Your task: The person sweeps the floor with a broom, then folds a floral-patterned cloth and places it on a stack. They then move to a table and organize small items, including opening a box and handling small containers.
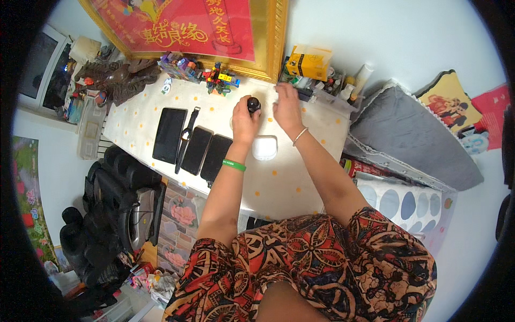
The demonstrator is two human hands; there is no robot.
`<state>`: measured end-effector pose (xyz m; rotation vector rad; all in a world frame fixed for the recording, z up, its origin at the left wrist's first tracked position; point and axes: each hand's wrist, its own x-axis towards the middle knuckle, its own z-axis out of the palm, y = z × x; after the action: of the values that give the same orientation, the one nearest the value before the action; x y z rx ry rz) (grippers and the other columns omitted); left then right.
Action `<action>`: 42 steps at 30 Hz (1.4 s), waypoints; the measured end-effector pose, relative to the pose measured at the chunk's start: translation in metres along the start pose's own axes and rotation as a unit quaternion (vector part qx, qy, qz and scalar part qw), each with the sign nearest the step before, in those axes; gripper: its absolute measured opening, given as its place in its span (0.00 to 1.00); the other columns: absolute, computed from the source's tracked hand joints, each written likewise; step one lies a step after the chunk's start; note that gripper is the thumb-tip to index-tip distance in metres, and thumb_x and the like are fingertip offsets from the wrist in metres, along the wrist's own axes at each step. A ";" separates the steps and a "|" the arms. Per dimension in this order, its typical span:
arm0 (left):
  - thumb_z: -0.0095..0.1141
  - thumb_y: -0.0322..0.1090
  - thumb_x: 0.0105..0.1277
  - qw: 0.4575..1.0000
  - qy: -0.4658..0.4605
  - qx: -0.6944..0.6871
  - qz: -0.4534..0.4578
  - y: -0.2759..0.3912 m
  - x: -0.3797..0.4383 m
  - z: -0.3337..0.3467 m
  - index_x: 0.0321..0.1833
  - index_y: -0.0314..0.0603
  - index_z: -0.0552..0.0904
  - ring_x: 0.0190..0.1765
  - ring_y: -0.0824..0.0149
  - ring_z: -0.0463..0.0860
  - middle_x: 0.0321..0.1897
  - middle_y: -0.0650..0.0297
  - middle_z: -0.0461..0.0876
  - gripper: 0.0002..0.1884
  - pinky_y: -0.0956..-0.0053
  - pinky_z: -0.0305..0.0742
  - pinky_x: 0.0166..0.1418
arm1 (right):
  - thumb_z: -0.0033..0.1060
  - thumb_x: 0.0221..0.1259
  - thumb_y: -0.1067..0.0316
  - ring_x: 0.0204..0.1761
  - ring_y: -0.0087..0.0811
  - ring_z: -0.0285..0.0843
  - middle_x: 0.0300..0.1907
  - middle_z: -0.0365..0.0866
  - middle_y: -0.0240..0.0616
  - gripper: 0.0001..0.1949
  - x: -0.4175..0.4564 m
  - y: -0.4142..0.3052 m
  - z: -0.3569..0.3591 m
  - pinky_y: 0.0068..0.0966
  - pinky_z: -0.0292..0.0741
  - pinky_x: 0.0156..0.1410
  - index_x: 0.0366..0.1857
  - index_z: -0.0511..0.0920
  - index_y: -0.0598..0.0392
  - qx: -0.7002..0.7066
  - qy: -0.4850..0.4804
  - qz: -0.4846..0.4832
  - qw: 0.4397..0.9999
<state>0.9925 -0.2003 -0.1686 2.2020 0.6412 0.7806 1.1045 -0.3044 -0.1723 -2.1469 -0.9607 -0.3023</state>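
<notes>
My left hand (244,122) is closed around a dark object with a glossy round top (254,104); its lower part is hidden by my fingers. A pale rounded edge peeks out beside this hand, too covered to name. My right hand (288,106) is apart from it, fingers spread and slightly bent, with nothing visible in them. A white earbuds case (264,147) lies between my wrists. Left of my left forearm, a black tablet (169,135), a smartwatch (186,135) with its strap stretched out, a dark smartphone (197,150) and another smartphone (216,156) lie in a row.
The table (277,189) has a pale cover with orange dots. Building-brick models (219,78) and a dark carving (120,78) stand at the back left. Beyond my right hand are a clear plastic bin (336,98) of bottles and a yellow box (309,64). A gold-framed picture (277,40) rises behind.
</notes>
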 end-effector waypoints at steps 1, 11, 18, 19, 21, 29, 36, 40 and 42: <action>0.66 0.23 0.54 1.000 0.004 0.003 -0.015 0.001 0.001 0.001 0.58 0.40 0.73 0.52 0.43 0.78 0.47 0.46 0.80 0.27 0.56 0.75 0.56 | 0.56 0.56 0.76 0.59 0.48 0.69 0.56 0.72 0.45 0.17 0.006 0.002 -0.009 0.39 0.70 0.63 0.51 0.76 0.59 -0.057 0.033 0.010 0.998; 0.66 0.23 0.56 0.998 0.035 0.045 -0.030 -0.008 0.007 -0.007 0.58 0.36 0.71 0.52 0.43 0.78 0.48 0.45 0.79 0.26 0.56 0.74 0.58 | 0.55 0.59 0.73 0.59 0.48 0.68 0.62 0.69 0.44 0.20 0.050 0.001 -0.057 0.46 0.66 0.62 0.57 0.75 0.48 -0.278 0.157 -0.031 0.947; 0.65 0.22 0.56 0.999 0.010 0.012 -0.044 -0.007 0.013 -0.003 0.58 0.39 0.70 0.53 0.42 0.77 0.48 0.44 0.78 0.27 0.54 0.73 0.58 | 0.56 0.56 0.74 0.58 0.49 0.68 0.64 0.70 0.38 0.21 0.076 0.068 -0.062 0.47 0.67 0.58 0.55 0.77 0.44 -0.302 0.076 0.005 0.950; 0.65 0.22 0.56 0.999 0.003 0.008 -0.043 -0.006 0.012 -0.003 0.58 0.39 0.70 0.53 0.42 0.77 0.48 0.44 0.78 0.27 0.54 0.73 0.58 | 0.56 0.55 0.75 0.57 0.48 0.68 0.63 0.72 0.37 0.21 0.078 0.073 -0.063 0.47 0.68 0.57 0.55 0.77 0.45 -0.287 0.060 -0.005 0.956; 0.65 0.22 0.56 0.999 -0.001 0.002 -0.047 -0.007 0.009 -0.005 0.59 0.39 0.70 0.53 0.42 0.77 0.48 0.44 0.78 0.27 0.55 0.74 0.58 | 0.57 0.53 0.76 0.55 0.48 0.69 0.60 0.74 0.36 0.21 0.073 0.069 -0.069 0.45 0.68 0.55 0.53 0.78 0.45 -0.260 0.104 -0.051 0.959; 0.64 0.22 0.57 0.998 0.029 -0.008 -0.063 0.003 0.000 -0.012 0.57 0.35 0.72 0.52 0.43 0.78 0.48 0.44 0.78 0.24 0.58 0.74 0.58 | 0.70 0.41 0.72 0.51 0.45 0.69 0.50 0.77 0.37 0.26 0.000 -0.027 -0.087 0.36 0.72 0.60 0.52 0.78 0.51 -0.027 -0.007 -0.063 0.998; 0.63 0.22 0.62 0.984 0.143 -0.059 -0.094 0.016 -0.034 -0.033 0.62 0.33 0.71 0.50 0.60 0.82 0.49 0.50 0.79 0.25 0.68 0.77 0.57 | 0.69 0.41 0.76 0.56 0.47 0.69 0.50 0.75 0.37 0.26 -0.012 -0.031 -0.027 0.36 0.75 0.60 0.52 0.78 0.51 -0.005 -0.031 -0.029 0.999; 0.63 0.22 0.62 0.985 0.128 -0.089 -0.073 0.025 -0.046 -0.049 0.63 0.34 0.71 0.50 0.63 0.81 0.51 0.53 0.78 0.25 0.71 0.76 0.58 | 0.65 0.44 0.77 0.58 0.45 0.69 0.52 0.74 0.38 0.25 -0.016 -0.023 -0.004 0.34 0.76 0.60 0.53 0.78 0.50 -0.064 -0.040 -0.088 0.993; 0.63 0.22 0.62 0.989 0.117 -0.078 -0.054 0.029 -0.051 -0.048 0.62 0.34 0.72 0.50 0.63 0.80 0.50 0.54 0.79 0.25 0.71 0.75 0.57 | 0.67 0.44 0.77 0.58 0.44 0.69 0.54 0.74 0.37 0.27 -0.018 -0.019 0.008 0.34 0.77 0.60 0.54 0.78 0.49 -0.072 -0.038 -0.105 0.991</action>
<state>0.9296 -0.2294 -0.1369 1.9347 0.7798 1.0065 1.0775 -0.3006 -0.1762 -2.2029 -1.2452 -0.4051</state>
